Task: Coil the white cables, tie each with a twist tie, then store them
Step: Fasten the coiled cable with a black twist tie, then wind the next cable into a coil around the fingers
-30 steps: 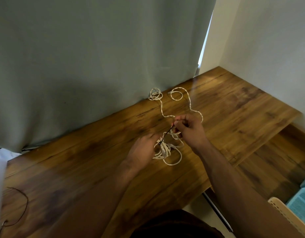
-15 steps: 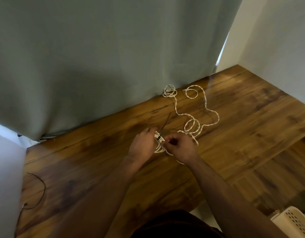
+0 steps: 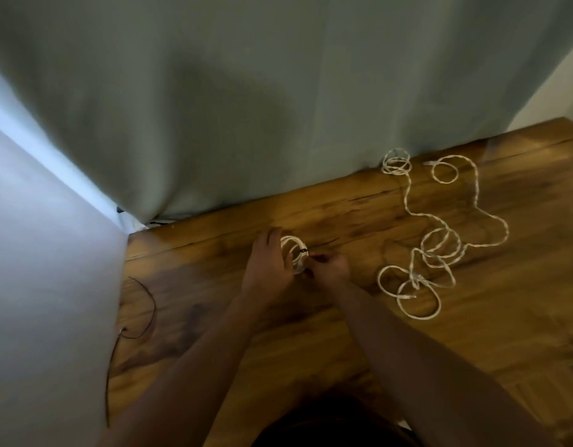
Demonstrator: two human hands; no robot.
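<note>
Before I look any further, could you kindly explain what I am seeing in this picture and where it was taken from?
There is no machine here: a person works with two bare hands, filmed by a wide-angle camera worn on their head, looking forward and down. The left hand holds a small coiled white cable on a wooden table, while the right hand pinches the dark twist tie wrapped round that coil. To the right, a loose white cable lies in untidy loops, not yet coiled. A thin dark wire lies near the table's left edge. A grey-green curtain hangs behind the table.
</note>
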